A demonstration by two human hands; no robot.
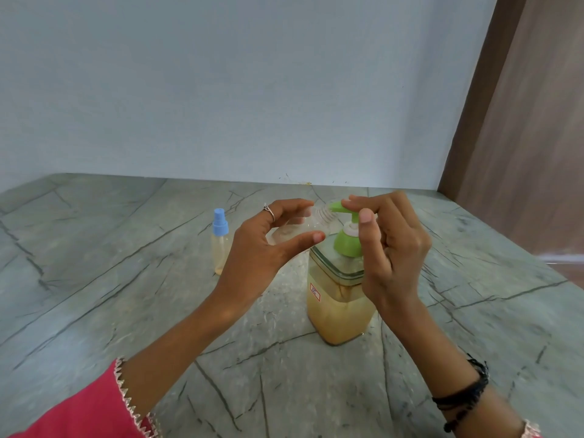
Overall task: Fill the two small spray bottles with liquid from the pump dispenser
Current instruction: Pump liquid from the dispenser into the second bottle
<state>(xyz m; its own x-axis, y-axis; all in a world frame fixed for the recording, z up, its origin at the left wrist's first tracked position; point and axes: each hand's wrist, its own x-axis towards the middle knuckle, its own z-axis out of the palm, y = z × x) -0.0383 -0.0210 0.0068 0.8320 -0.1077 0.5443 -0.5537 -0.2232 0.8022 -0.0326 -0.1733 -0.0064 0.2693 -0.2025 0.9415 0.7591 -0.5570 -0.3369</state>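
Note:
A square clear pump dispenser (338,305) with amber liquid and a green pump head (346,238) stands on the grey stone counter (126,279). My left hand (262,248) holds a small clear uncapped spray bottle (303,227) tilted, its threaded neck right at the green nozzle. My right hand (388,245) rests on the pump head, index finger on top of it. A second small spray bottle (220,245) with a blue cap stands upright to the left and holds yellowish liquid.
A pale blue wall (252,90) runs behind the counter. A brown wooden panel (521,121) stands at the right. The counter's right edge drops off near the panel.

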